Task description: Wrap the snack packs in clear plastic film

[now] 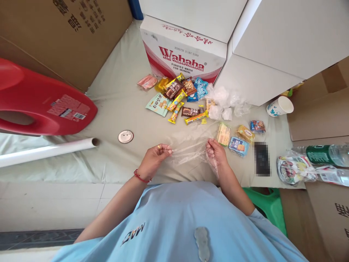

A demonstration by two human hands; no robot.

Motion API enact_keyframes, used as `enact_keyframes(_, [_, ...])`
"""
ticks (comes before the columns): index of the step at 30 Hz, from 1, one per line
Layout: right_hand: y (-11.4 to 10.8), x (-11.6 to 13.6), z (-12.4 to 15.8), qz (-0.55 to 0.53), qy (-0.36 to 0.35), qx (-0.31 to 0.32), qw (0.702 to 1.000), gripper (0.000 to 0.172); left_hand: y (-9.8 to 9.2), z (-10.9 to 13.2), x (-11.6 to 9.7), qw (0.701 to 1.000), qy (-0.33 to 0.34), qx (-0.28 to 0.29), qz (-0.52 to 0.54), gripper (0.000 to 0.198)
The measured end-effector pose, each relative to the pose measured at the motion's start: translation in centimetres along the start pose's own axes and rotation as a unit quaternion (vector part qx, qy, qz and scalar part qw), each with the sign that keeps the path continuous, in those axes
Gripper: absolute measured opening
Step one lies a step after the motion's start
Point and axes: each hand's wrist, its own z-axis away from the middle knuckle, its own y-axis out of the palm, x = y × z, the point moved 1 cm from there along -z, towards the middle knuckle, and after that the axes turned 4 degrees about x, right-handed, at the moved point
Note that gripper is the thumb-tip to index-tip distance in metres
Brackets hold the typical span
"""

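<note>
My left hand point(155, 158) and my right hand point(216, 153) each pinch one side of a clear plastic bag point(188, 151), stretched between them just above the pale cloth point(122, 105). A red cord circles my left wrist. Beyond the bag lies a pile of several wrapped snacks point(180, 96). Three more snack packets point(237, 138) lie just right of my right hand.
A Wahaha water carton point(182, 51) and white boxes point(272, 47) stand at the back. A red plastic stool point(40, 98), a white tube point(46, 150) and a round lid point(125, 136) lie left. A paper cup point(280, 106), a phone point(262, 159) and a bottle point(324, 154) are right.
</note>
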Motion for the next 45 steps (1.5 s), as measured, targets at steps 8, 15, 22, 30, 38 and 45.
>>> enact_keyframes(8, [-0.3,-1.0,0.3,-0.047,0.052,0.037,0.997,0.034,-1.1,1.7,0.6,0.957,-0.129,0.085,0.247,0.046])
enact_keyframes(15, [0.7,-1.3,0.5,-0.042,0.019,0.022,0.999,0.033,0.9,4.2,2.8,0.952,-0.124,0.144,0.241,0.054])
enact_keyframes(22, [-0.6,-1.4,1.3,0.189,-0.108,-0.038,0.975,0.033,-0.9,6.2,3.7,0.976,-0.193,0.032,0.096,0.063])
enact_keyframes(30, [-2.9,-2.8,3.1,0.398,-0.214,-0.078,0.889,0.023,-5.6,7.4,0.6,0.984,-0.078,-0.095,-0.128,0.055])
enact_keyframes(38, [-0.7,-2.1,2.8,0.26,-0.207,-0.039,0.942,0.027,-1.7,0.9,0.7,0.868,0.039,-0.163,-0.468,0.037])
enact_keyframes(45, [-1.1,1.4,6.8,0.161,0.015,0.179,0.97,0.039,-2.0,3.7,-4.6,0.976,0.019,0.11,-0.186,0.039])
